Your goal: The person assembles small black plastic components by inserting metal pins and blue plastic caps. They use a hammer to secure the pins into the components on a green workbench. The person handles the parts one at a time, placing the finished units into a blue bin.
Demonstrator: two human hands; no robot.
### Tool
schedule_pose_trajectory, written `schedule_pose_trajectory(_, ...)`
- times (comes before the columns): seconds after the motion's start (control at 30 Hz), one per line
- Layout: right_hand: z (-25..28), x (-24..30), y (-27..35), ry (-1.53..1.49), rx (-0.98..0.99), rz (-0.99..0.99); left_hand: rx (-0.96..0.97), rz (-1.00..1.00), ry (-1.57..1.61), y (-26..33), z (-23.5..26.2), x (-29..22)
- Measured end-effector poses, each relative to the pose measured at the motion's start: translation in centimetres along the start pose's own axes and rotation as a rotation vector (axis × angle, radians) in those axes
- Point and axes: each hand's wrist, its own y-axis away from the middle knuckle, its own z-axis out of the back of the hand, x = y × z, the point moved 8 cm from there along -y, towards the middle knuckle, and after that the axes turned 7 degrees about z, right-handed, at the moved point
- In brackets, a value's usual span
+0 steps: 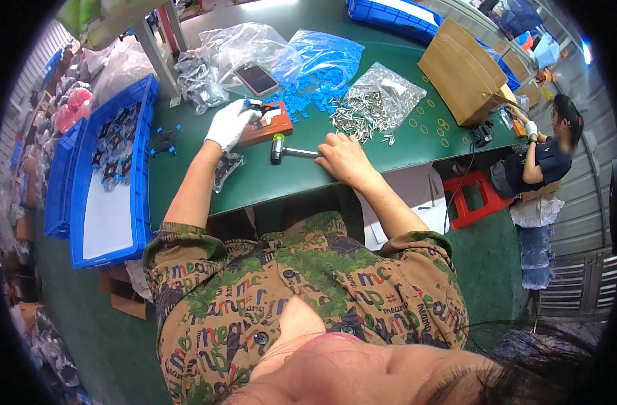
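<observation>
My left hand [229, 125], in a white glove, is at the left end of a reddish-brown block [276, 122]. Its fingers are closed over a small dark part on the block, mostly hidden by the glove. My bare right hand [345, 159] lies low over the table with its fingers closed on the handle end of a small hammer [299, 152]. The hammer's black head with a green face rests just in front of the block. Behind the block are many small blue plastic pieces [298, 101]. A heap of metal pins [362, 115] spills from a clear bag right of them.
A phone [257, 79] lies by clear plastic bags [244, 44]. Blue trays [146, 196] with dark parts stand at left. Toward the right are yellow rings [424, 129], a cardboard box [462, 71] and a red stool [476, 199]. A co-worker [548, 158] sits at the table's right end.
</observation>
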Motion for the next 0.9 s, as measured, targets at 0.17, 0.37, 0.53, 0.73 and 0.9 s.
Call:
schedule_pose_trajectory(0.17,2.0,-0.3,0.5,-0.268,-0.108,-0.044,0.035,-0.035,0.014,-0.5,-0.4,0.2)
schedule_pose_trajectory(0.37,4.1,-0.4,-1.6,-0.942,-0.239,-0.283,0.037,-0.039,0.014,-1.1,-1.3,2.1)
schedule_pose_trajectory(0.53,2.9,-1.4,-6.0,-0.782,-0.227,-0.112,0.019,-0.064,-0.01,-1.0,-1.1,0.2)
schedule_pose_trajectory(0.73,8.4,-0.6,-7.4,-0.691,-0.423,-0.043,0.051,-0.037,-0.052,-0.8,-0.9,0.6)
schedule_pose_trajectory(0.9,5.0,-0.4,-6.6,-0.517,-0.095,-0.051,0.157,0.038,0.254,-1.1,-1.9,1.7)
